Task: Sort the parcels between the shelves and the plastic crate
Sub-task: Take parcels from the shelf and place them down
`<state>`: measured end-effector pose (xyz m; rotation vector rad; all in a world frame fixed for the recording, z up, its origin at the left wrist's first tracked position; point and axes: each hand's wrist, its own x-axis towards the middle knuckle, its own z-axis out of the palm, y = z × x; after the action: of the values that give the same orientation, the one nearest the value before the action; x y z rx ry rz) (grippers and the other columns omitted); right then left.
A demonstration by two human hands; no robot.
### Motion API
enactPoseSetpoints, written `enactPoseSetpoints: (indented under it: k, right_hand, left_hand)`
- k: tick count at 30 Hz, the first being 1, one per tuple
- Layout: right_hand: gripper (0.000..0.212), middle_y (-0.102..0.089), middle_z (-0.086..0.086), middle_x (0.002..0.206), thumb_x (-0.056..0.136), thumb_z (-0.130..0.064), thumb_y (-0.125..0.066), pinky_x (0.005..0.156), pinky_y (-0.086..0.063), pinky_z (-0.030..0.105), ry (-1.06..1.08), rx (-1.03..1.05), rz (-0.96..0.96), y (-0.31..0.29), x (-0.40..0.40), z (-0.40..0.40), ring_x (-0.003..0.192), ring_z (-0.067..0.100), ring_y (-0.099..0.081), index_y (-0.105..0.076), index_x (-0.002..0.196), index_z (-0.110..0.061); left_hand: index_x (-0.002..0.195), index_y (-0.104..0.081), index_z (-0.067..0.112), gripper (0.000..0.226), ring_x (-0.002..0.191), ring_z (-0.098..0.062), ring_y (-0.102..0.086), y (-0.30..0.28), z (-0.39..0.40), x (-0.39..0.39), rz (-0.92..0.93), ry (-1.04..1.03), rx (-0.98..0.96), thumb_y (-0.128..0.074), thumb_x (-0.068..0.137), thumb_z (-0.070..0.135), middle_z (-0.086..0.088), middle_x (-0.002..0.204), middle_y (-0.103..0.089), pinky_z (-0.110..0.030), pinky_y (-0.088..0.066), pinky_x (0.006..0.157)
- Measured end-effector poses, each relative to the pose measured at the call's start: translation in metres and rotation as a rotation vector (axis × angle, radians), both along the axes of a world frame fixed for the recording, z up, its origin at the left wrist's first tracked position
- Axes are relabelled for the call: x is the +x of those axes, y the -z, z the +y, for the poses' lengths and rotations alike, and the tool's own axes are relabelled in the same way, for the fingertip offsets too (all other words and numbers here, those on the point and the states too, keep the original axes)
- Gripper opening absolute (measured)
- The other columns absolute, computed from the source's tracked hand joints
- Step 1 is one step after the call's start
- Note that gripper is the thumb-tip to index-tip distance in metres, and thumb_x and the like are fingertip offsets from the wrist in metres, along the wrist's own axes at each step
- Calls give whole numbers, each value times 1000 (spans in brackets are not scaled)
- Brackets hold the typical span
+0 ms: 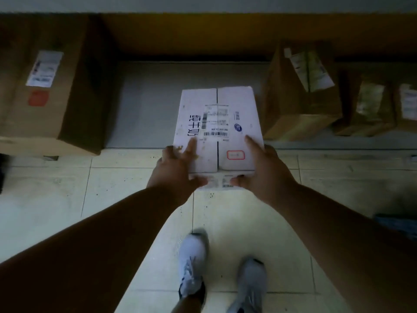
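Note:
A white cardboard parcel with a shipping label and handwritten black characters is held level in front of the low grey shelf, its far half over the shelf's front edge. My left hand grips its near left corner, fingers on top and thumb on the near face. My right hand grips the near right corner the same way. The parcel's underside is hidden.
A large brown box stands on the shelf at left. Several smaller brown parcels stand at right. Pale floor tiles lie below, with my two grey shoes on them. A blue object shows at the right edge.

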<state>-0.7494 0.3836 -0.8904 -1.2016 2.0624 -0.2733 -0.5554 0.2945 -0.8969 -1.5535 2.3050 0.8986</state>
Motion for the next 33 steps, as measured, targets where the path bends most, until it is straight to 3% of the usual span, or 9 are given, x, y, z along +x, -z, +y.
enactPoseSetpoints:
  k: [8,20,25,29,31,33]
  right_hand:
    - [100,-33,12,158,86,-41,-76,108,-41,37,-40,-111,115,110,-22,-108,137,29,-45,-12,161,-29]
    - [89,-38,15,150,95,-41,-66,102,-45,38,-114,-28,297,170,-34,-144,131,29,-48,-8,161,-27]
    - [86,-37,17,149,98,-40,-61,99,-47,37,-122,-58,324,174,-30,-140,130,29,-49,-5,161,-26]
    - [98,-7,20,166,94,-37,-68,110,-42,44,-53,13,288,151,-25,-138,146,41,-32,4,160,-35]
    - [98,-2,15,168,93,-33,-69,113,-38,40,-27,-46,249,126,-21,-127,150,38,-27,2,161,-35]
    - [88,-14,11,167,93,-29,-69,115,-32,35,-22,-180,215,98,-16,-108,150,31,-26,-14,161,-26]
  left_hand:
    - [159,1,39,96,140,-39,-35,90,-109,-25,-70,79,-175,-64,90,51,-17,156,-22,-48,-36,114]
    - [159,-7,37,88,137,-40,-42,158,-150,-37,-45,86,-175,-66,94,36,-17,156,-19,-44,-38,113]
    - [159,-9,37,89,133,-40,-45,154,-148,-41,-126,102,-205,-67,93,39,-19,155,-22,-47,-42,110]
    - [155,-12,41,98,141,-42,-34,118,-128,-59,-280,105,-308,-75,82,49,-22,163,-6,-51,-38,111]
    - [155,-17,39,86,145,-40,-28,94,-104,-66,-201,107,-329,-69,86,49,-18,164,-7,-49,-33,114]
    - [151,-32,36,67,144,-34,-31,73,-77,-75,-33,102,-334,-63,91,41,-13,160,-22,-45,-33,114]
